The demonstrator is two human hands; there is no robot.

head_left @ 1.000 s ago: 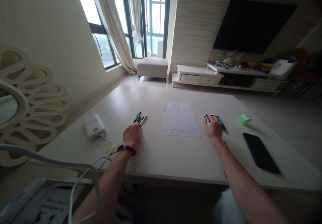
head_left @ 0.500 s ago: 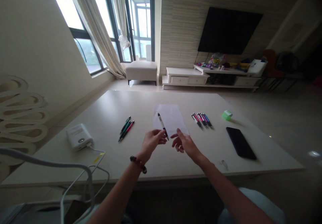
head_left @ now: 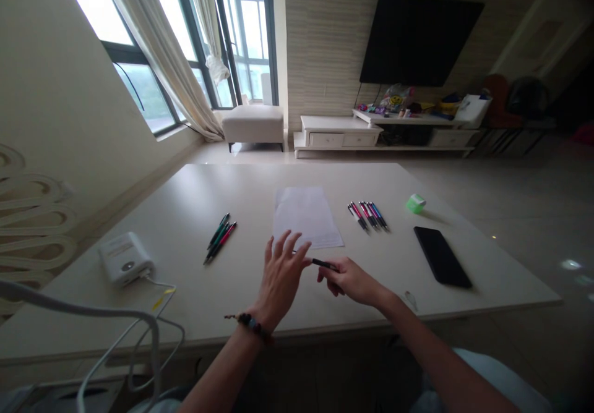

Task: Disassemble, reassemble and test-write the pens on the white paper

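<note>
A slim pen (head_left: 323, 264), its dark part showing, lies nearly level between my hands just above the near side of the table. Its right end is pinched by the fingers of my right hand (head_left: 350, 279). My left hand (head_left: 281, 277), a beaded bracelet at its wrist, is raised palm down with the fingers spread. The pen's other end passes behind those fingertips, and I cannot tell whether they touch it. Beyond the hands, a white sheet of paper (head_left: 304, 215) rests flat on the white table (head_left: 245, 190).
Several pens (head_left: 220, 240) lie at left, and another row of pens (head_left: 367, 216) at right. Farther right are a green-and-white small block (head_left: 416, 203) and a black phone (head_left: 442, 257). A white power bank (head_left: 125, 258) with a cable (head_left: 139, 314) occupies the left side.
The pen has gone from my left hand to my right and turned from steep to nearly level. My left fingers have spread out. The camera view has shifted slightly.
</note>
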